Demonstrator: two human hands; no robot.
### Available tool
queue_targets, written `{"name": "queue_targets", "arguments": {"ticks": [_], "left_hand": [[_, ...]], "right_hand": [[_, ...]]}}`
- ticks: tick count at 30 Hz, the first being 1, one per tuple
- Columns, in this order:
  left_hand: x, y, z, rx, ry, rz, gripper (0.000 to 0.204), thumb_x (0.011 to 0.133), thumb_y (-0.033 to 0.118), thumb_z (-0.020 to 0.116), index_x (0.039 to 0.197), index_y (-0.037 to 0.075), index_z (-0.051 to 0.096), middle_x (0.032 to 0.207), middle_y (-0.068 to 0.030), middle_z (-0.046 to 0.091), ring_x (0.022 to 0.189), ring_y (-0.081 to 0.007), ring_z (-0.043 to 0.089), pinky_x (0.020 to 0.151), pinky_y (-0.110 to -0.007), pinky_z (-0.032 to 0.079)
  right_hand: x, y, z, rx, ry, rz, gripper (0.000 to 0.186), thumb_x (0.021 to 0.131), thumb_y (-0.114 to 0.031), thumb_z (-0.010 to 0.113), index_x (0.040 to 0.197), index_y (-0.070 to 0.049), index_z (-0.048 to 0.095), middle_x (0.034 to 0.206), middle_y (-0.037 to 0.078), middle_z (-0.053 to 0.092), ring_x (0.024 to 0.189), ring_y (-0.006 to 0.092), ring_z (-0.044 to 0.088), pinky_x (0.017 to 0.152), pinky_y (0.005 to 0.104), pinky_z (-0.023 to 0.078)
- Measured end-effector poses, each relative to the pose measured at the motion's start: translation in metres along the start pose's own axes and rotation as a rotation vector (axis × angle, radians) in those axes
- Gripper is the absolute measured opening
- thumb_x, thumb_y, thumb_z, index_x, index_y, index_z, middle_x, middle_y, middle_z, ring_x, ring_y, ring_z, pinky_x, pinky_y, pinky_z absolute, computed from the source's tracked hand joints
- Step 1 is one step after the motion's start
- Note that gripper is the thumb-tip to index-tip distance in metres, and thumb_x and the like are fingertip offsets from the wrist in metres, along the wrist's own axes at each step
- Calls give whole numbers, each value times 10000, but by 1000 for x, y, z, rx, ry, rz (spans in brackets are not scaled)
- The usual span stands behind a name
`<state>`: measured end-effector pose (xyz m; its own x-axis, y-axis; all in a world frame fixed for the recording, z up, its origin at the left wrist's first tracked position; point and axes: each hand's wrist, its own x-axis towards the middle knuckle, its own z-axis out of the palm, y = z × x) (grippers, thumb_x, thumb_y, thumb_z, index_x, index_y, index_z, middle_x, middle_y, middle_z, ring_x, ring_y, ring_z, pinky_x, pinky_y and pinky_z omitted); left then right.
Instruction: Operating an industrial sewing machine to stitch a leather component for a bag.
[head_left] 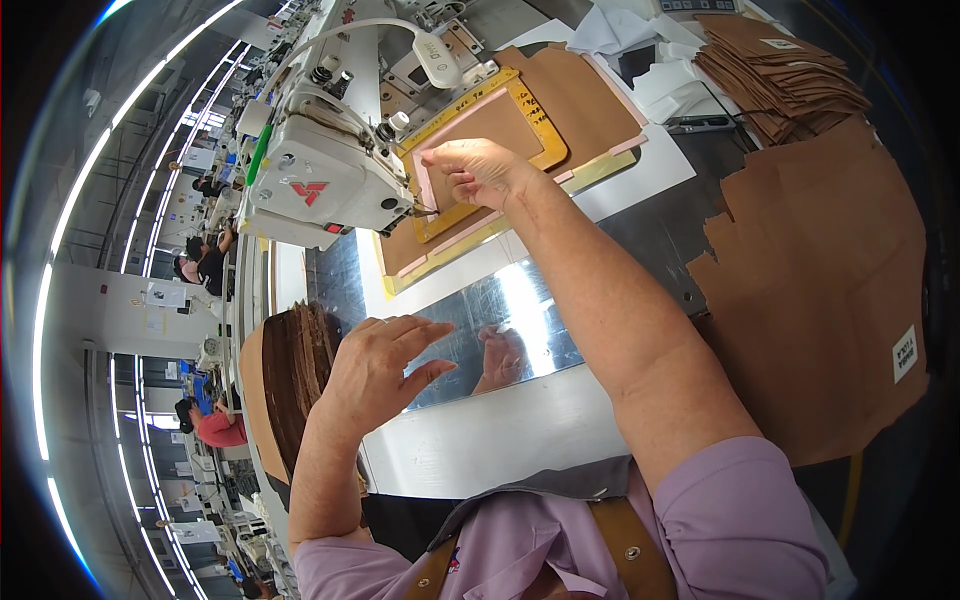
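My right hand point(478, 172) reaches over a yellow clamp frame point(540, 130) beside the needle area of a white sewing machine point(325, 175). Its thumb and forefinger are pinched together; whatever is between them is too small to make out. Under the frame lies a flat brown panel point(600, 110) with pale pink strips along its edges, resting in a yellow-edged template point(605, 170). My left hand point(375, 370) hovers above the shiny metal plate point(545, 335) nearer to me, fingers apart and holding nothing. The plate mirrors part of that hand.
A pile of brown pieces point(285, 385) stands left of my left hand. Another brown stack point(785, 80) and a large labelled brown sheet point(820, 280) lie at the right. A lamp point(435, 60) overhangs the machine. Other people point(218, 428) work far left.
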<state>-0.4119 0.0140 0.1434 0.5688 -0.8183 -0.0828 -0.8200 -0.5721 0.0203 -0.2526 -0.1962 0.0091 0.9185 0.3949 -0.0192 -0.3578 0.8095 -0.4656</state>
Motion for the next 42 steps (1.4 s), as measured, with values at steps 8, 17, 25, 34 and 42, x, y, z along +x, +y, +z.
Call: {"name": "queue_targets", "arguments": {"ticks": [8, 17, 25, 34, 42], "left_hand": [[-8, -10, 22, -82, -22, -49, 361, 775, 202, 804, 1099, 69, 715, 988, -117, 721, 829, -298, 683, 767, -391, 542], [-13, -11, 51, -132, -88, -66, 346, 817, 200, 770, 1145, 115, 698, 1007, -80, 716, 871, -269, 696, 764, -386, 545], [-18, -14, 57, -149, -63, -95, 338, 817, 193, 769, 1139, 122, 698, 1021, -82, 712, 892, -287, 693, 781, -391, 551], [-10, -8, 55, -218, -53, -128, 335, 798, 182, 784, 1110, 75, 722, 1004, -111, 714, 886, -297, 694, 786, -377, 555], [-17, 2, 54, -170, -46, -101, 335, 795, 165, 783, 1114, 84, 720, 1013, -104, 712, 895, -295, 692, 790, -378, 554]], "right_hand": [[9, 21, 19, -553, 337, -283, 113, 908, -162, 736, 917, -51, 716, 745, 5, 644, 558, 70, 408, 508, 229, 342], [20, 51, 24, -852, 453, -442, 176, 838, -192, 756, 821, -21, 721, 759, 113, 713, 717, 198, 684, 714, 344, 544], [-3, 6, 21, -1019, 134, -240, 131, 865, -170, 766, 918, -50, 760, 848, 64, 719, 805, 122, 618, 774, 309, 480], [13, 16, 17, -1209, 382, -446, 164, 850, -215, 763, 928, -71, 771, 951, 132, 739, 890, 233, 701, 830, 363, 540], [1, 13, 20, -1400, 302, -379, 194, 883, -213, 707, 1013, -82, 770, 994, 161, 734, 935, 280, 705, 877, 376, 544]]}}
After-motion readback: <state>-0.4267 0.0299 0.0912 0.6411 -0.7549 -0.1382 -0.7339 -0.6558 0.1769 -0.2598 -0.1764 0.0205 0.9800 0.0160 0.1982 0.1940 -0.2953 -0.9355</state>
